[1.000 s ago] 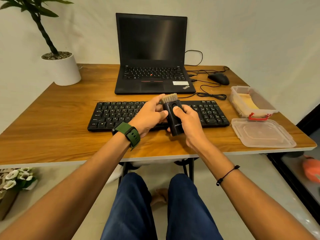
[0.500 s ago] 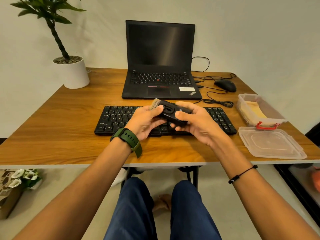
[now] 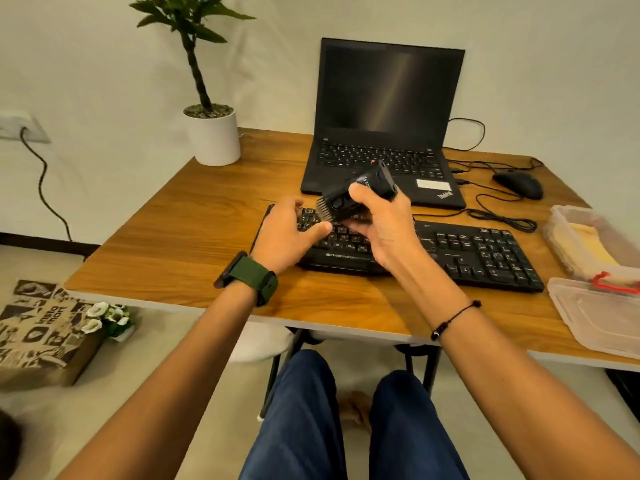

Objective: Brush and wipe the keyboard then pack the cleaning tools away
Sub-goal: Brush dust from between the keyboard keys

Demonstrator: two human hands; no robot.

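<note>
A black keyboard lies across the wooden desk in front of me. My right hand grips a black cleaning brush, tilted with its bristles pointing down-left over the keyboard's left half. My left hand rests on the keyboard's left end with the fingers spread and relaxed, just left of the bristles. At the desk's right edge stands a clear plastic box holding a yellow cloth. Its lid lies flat in front of it.
An open black laptop sits behind the keyboard, with a mouse and coiled cables to its right. A potted plant stands at the back left corner. A paper bag and flowers lie on the floor at left.
The view swung left. My left hand let go of the brush and dropped onto the keyboard's left end. My right hand turned the brush so its bristles face down-left.
</note>
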